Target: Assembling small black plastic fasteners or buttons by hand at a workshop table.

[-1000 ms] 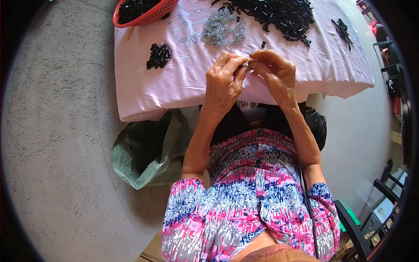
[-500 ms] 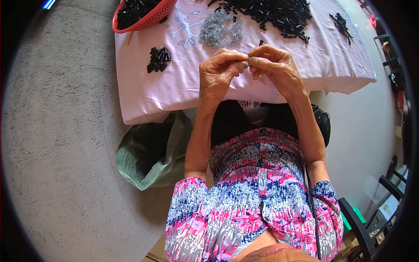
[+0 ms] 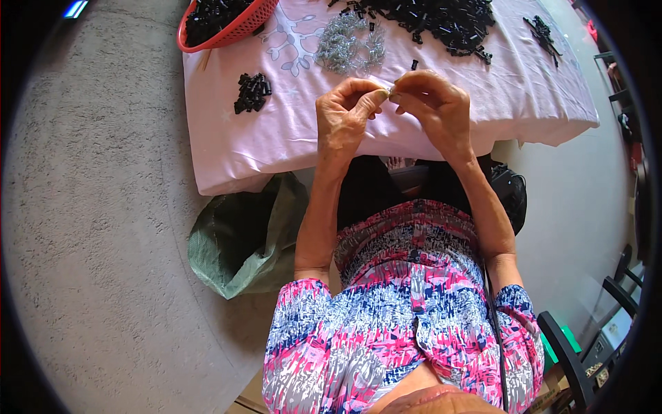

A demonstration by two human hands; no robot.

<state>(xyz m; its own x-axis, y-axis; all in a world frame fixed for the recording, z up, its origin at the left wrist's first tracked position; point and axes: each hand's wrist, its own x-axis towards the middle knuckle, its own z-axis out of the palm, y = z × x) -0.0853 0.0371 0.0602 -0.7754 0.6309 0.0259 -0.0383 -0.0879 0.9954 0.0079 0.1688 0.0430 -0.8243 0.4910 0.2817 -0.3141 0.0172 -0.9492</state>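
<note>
My left hand point(image 3: 348, 114) and my right hand point(image 3: 438, 107) meet fingertip to fingertip above the near part of the table. Each is closed in a pinch, thumb against forefinger. Something tiny and light-coloured shows between the tips, too small to name. Just beyond the hands lies a loose heap of small silvery metal pieces point(image 3: 338, 48). One black plastic piece point(image 3: 414, 65) lies alone behind my right hand. To the left of my left hand is a small pile of black plastic pieces point(image 3: 252, 93).
A pink cloth point(image 3: 276, 148) covers the table. A red plastic basket point(image 3: 241, 29) of black pieces stands far left. A large black heap point(image 3: 441, 24) spreads at the back, a smaller bunch point(image 3: 543, 38) at right. A green woven sack point(image 3: 227, 259) stands open below the table's left edge.
My right hand has turned slightly, its fingers more curled over. My left hand stays nearly in place. The fingertips remain close together; the view has shifted a little.
</note>
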